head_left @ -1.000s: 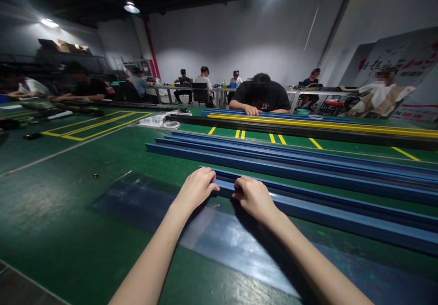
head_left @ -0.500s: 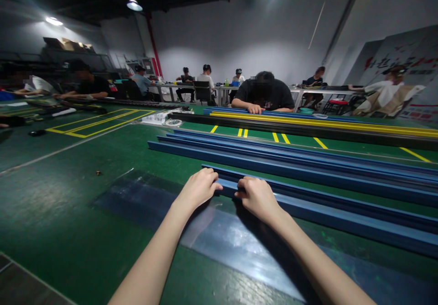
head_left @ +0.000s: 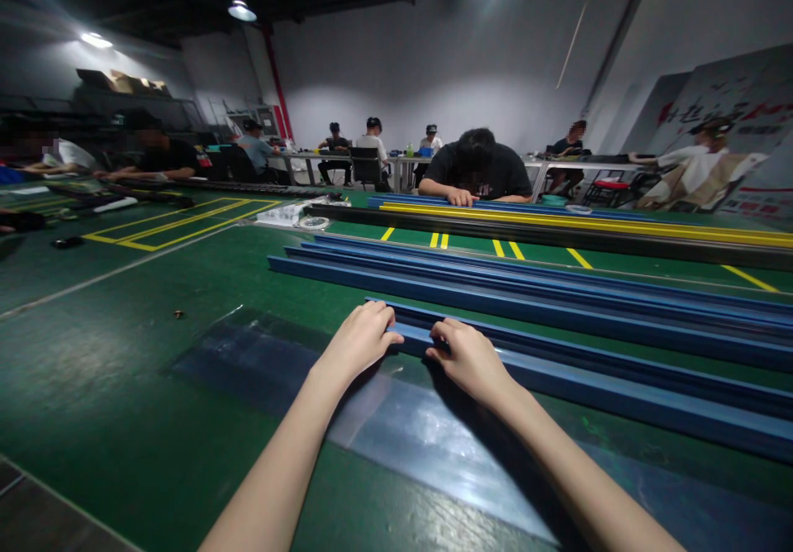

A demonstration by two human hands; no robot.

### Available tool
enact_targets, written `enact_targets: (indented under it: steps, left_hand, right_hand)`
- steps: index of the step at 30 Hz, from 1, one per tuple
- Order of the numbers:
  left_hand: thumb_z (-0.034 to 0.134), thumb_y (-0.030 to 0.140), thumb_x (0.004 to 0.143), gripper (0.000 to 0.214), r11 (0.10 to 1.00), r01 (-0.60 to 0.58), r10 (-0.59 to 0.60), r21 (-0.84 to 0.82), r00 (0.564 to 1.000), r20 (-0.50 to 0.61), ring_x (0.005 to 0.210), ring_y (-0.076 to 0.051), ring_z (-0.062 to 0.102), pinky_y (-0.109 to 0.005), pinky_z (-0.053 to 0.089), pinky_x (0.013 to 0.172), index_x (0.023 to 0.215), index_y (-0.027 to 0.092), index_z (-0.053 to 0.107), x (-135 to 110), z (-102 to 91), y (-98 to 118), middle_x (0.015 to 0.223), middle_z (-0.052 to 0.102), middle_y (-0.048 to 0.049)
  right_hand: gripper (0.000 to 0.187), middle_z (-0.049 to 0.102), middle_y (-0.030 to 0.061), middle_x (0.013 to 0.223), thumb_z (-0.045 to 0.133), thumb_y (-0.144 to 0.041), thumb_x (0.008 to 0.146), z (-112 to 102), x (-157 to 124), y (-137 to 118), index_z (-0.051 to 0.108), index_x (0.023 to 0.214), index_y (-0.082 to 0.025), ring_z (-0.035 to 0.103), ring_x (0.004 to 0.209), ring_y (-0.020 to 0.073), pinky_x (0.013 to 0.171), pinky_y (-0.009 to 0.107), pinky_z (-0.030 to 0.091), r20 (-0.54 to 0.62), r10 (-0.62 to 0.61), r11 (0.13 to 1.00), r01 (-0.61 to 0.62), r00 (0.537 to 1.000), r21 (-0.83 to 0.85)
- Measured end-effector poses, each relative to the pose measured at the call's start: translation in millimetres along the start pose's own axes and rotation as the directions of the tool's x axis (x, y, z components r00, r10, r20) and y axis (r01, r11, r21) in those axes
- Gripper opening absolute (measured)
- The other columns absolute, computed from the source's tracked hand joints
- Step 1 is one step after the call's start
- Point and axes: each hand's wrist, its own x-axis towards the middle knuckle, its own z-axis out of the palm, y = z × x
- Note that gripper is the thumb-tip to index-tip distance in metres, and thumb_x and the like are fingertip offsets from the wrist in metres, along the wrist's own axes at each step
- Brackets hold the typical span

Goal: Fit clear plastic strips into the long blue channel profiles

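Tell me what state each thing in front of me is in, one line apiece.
Near blue rail: lying flat
Left hand: curled at the rail's end, grip unclear
Right hand: curled at the same rail, grip unclear
Clear plastic film: spread flat
Farther blue rails: lying side by side
Yellow strip: lying lengthwise
Ceiling lamps: lit

Sheet (head_left: 396,428) before rail (head_left: 619,390) (on table (head_left: 154,428))

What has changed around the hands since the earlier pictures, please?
The view shifted very slightly with the camera; otherwise nothing visibly changed. The left hand and right hand stay at the near blue rail. The clear film and other blue rails lie as before.
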Motion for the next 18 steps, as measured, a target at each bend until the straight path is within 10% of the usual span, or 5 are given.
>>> enact_targets:
  steps: [18]
  left_hand:
    - [0.062, 0.038, 0.074, 0.025, 1.0, 0.014, -0.015, -0.02, 0.999, -0.048, 0.079, -0.018, 0.048, -0.028, 0.036, 0.068, 0.069, 0.018, 0.047, 0.3, 4.6, -9.8, 0.076, 0.053, -0.0007]
  right_hand:
    - [0.006, 0.058, 0.0018, 0.083, 0.055, -0.021, 0.077, -3.9, 0.2, 3.7, 0.058, 0.081, -0.019, 0.051, 0.075, 0.0128, 0.064, 0.022, 0.033, -0.001, -0.01, 0.999, 0.01, 1.0, 0.045]
